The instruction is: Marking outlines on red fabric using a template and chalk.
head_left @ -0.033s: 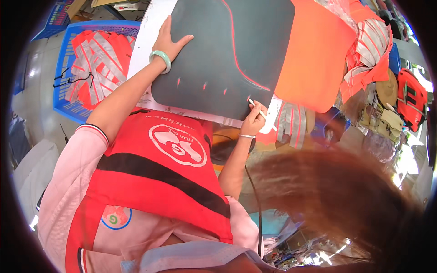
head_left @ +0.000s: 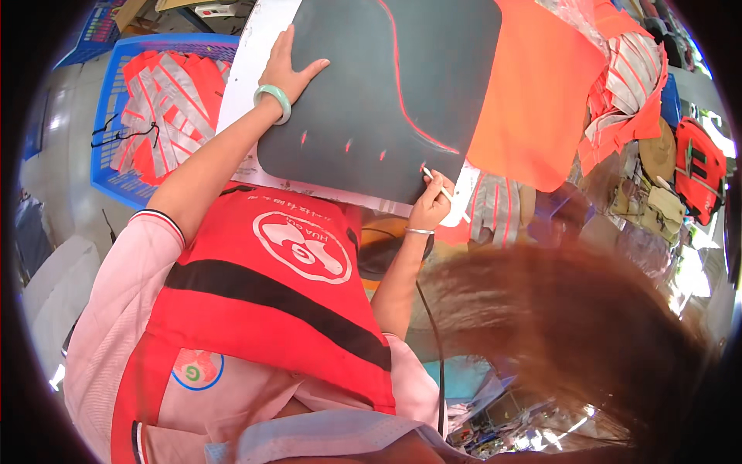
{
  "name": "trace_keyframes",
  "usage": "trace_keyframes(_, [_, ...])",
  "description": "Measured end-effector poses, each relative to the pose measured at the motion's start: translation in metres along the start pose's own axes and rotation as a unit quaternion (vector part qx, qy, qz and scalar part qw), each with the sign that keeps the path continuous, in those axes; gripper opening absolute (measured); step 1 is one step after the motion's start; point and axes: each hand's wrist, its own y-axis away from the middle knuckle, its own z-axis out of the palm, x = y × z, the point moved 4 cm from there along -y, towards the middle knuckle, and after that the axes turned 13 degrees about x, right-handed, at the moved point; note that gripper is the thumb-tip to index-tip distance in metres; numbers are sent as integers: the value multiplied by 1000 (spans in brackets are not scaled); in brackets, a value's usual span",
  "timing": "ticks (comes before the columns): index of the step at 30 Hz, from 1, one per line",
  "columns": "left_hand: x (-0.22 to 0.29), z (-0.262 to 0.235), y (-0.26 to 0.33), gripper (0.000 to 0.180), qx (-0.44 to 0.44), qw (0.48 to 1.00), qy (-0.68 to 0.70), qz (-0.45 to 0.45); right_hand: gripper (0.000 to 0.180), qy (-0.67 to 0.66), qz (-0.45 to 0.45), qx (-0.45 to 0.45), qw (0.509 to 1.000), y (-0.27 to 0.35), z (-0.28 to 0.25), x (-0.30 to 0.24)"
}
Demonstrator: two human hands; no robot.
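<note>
A dark grey-green template sheet (head_left: 340, 93) with rounded corners lies on a white board, partly over orange fabric (head_left: 533, 100). It has a long curved slot showing red and a row of short red slits. My left hand (head_left: 287, 73), a green bangle on its wrist, rests flat with fingers spread on the sheet's left edge. My right hand (head_left: 434, 199) pinches a slim white marking pen (head_left: 446, 194). The pen's tip is at the rightmost slit, near the sheet's lower right corner; whether it touches the fabric beneath cannot be seen.
At left stands a blue plastic basket (head_left: 104, 131) with orange and silver striped pieces. More striped pieces (head_left: 630, 85) are heaped at the far right, beside a red bag (head_left: 698, 170). Blurred hair (head_left: 541, 317) covers the lower right. A dark cord (head_left: 440, 348) hangs beside my right arm.
The hair at lower right has shifted slightly. Both hands, the pen and the sheet look the same.
</note>
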Motion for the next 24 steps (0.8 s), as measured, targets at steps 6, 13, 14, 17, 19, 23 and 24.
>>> trace_keyframes(6, [1, 1, 1, 88, -30, 999, -30, 8, 22, 64, -139, -26, 988, -2, 4, -6])
trace_keyframes(13, [-3, 2, 1, 89, -29, 999, -36, 1, 24, 136, -107, -75, 982, -4, 0, -13])
trace_keyframes(14, [-5, 2, 2, 89, -28, 999, -40, 1, 23, 95, -57, -64, 992, -5, -1, -13])
trace_keyframes(17, [-4, 4, 2, 89, -37, 999, -40, -7, 22, 0, -2, -58, 998, 5, 11, -22])
trace_keyframes(19, [-3, 3, 3, 88, -33, 998, -48, -7, 21, -38, 1, -100, 994, 20, 26, -28])
trace_keyframes(23, [0, 2, 6, 88, -27, 998, -54, -6, 22, 29, -50, -129, 990, 35, 43, -28])
trace_keyframes(24, [-1, 1, 7, 88, -24, 998, -55, -1, 23, 32, -56, -127, 990, 35, 45, -31])
